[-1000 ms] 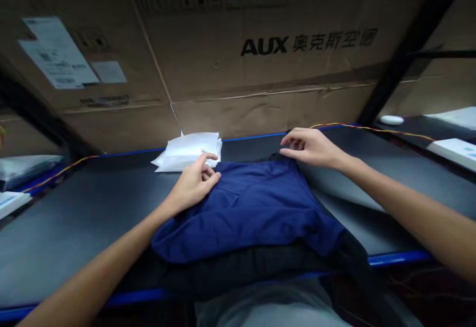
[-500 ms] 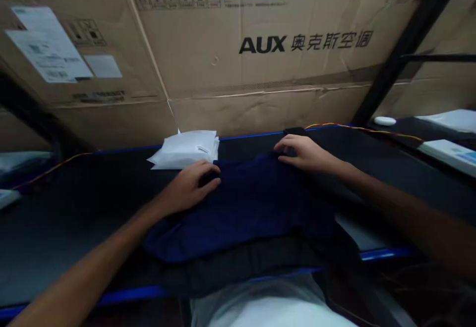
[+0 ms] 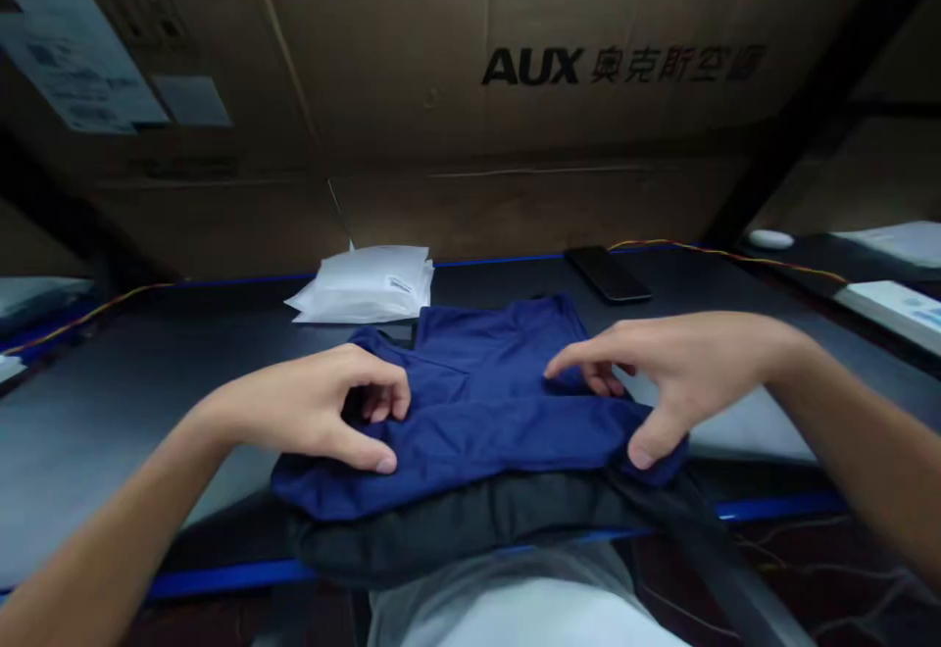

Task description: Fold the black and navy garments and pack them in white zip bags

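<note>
A navy blue cloth item (image 3: pixel 485 431) with a black lower part and a black strap (image 3: pixel 706 539) lies across the front of the dark table, its black edge hanging over the rim. My left hand (image 3: pixel 323 407) rests on its left side, thumb apart from the curled fingers, with no cloth visibly gripped. Over the right side is my right hand (image 3: pixel 662 373), thumb and index finger spread wide, fingertips at the blue fabric. What kind of item the cloth is I cannot tell.
White plastic packets (image 3: pixel 368 284) are stacked behind the cloth. A black phone (image 3: pixel 607 274) lies at the back right, near a red-and-yellow wire (image 3: pixel 683 246). A white box (image 3: pixel 893 304) sits far right. Large AUX cartons (image 3: pixel 529 137) stand behind the table.
Both hands have come back toward me from the far edge of the cloth. The right hand has spread open, and the phone it partly covered now shows. The cloth's folds have shifted.
</note>
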A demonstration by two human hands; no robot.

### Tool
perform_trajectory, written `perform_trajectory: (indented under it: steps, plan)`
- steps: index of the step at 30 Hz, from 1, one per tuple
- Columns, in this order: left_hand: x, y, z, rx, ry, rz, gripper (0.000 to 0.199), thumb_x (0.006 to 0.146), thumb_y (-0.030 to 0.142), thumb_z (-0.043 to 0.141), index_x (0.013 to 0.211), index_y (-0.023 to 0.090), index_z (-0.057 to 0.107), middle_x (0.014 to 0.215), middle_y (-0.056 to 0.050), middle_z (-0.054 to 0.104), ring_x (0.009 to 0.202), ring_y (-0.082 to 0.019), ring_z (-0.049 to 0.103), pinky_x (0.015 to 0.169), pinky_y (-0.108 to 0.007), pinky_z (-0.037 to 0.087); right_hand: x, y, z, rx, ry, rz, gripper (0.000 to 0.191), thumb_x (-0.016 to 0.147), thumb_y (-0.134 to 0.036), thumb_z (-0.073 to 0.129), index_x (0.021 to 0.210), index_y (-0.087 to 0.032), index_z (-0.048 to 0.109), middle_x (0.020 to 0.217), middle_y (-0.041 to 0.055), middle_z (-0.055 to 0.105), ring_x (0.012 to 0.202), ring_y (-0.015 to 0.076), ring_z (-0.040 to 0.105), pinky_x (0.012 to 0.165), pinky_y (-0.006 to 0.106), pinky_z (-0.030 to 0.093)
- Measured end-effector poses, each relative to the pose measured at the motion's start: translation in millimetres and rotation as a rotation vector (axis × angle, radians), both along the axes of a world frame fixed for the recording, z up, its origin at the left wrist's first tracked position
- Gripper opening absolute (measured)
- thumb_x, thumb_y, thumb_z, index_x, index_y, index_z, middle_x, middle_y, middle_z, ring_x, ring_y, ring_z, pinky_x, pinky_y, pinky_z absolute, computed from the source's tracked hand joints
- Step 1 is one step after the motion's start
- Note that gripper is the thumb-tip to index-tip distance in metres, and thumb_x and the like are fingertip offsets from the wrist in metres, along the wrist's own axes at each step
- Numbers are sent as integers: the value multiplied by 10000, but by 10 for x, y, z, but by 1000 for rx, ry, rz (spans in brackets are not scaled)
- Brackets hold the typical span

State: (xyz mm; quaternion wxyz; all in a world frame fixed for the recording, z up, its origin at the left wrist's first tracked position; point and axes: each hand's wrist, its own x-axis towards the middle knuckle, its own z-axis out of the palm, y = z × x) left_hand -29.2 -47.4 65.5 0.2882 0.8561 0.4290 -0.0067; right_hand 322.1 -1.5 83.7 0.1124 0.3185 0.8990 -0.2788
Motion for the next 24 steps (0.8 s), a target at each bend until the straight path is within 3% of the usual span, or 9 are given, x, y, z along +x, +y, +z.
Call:
perform_trajectory:
  steps: [4, 9, 13, 16, 20, 24]
  plan:
    - [-22, -24, 45, -15, -87, -57, 186, 804, 363, 734, 894, 201, 718, 803, 4, 678, 747, -145, 616, 695, -211, 490, 66, 37, 66, -77, -3, 58, 668, 685, -314, 800, 1321, -178, 650, 904, 32, 688, 812, 206, 659, 721, 277, 506]
    - [-75, -137, 184, -125, -234, -115, 194, 811, 388, 737, 871, 205, 762, 819, -42, 753, 763, -184, 671, 743, -260, 538, 154, -5, 183, -100, 258, 81, 451, 776, -176, 682, 1226, -189, 705, 941, 38, 714, 838, 181, 665, 755, 262, 520]
    - [-116, -193, 236, -378, -308, -218, 352, 798, 569, 720, 959, 270, 816, 870, -69, 794, 795, -242, 715, 795, -337, 569, 151, -36, 198, -396, 246, 312, 303, 843, -264, 737, 1133, -182, 765, 976, 85, 743, 805, 176, 690, 734, 255, 543]
    - [-138, -154, 215, -334, -344, -149, 316, 784, 500, 755, 999, 275, 812, 955, -85, 794, 887, -273, 723, 852, -365, 577, 106, -13, 105, -624, 219, 445, 485, 787, -475, 800, 1156, -163, 765, 1015, 130, 754, 792, 192, 720, 674, 244, 552]
    - [-141, -39, 126, -101, -284, 69, 245, 811, 349, 732, 1031, 246, 766, 972, -54, 769, 910, -230, 703, 838, -310, 572, 48, 40, -61, -667, 206, 306, 718, 689, -589, 829, 1236, -138, 715, 1034, 129, 741, 795, 187, 725, 681, 243, 564]
    - [-93, -17, 46, -216, -185, -31, 318, 708, 383, 825, 975, 224, 759, 804, -9, 700, 725, -163, 639, 679, -229, 535, -22, 8, -128, -732, 75, 356, 693, 688, -616, 815, 1199, -154, 737, 877, 62, 717, 704, 151, 670, 606, 212, 542]
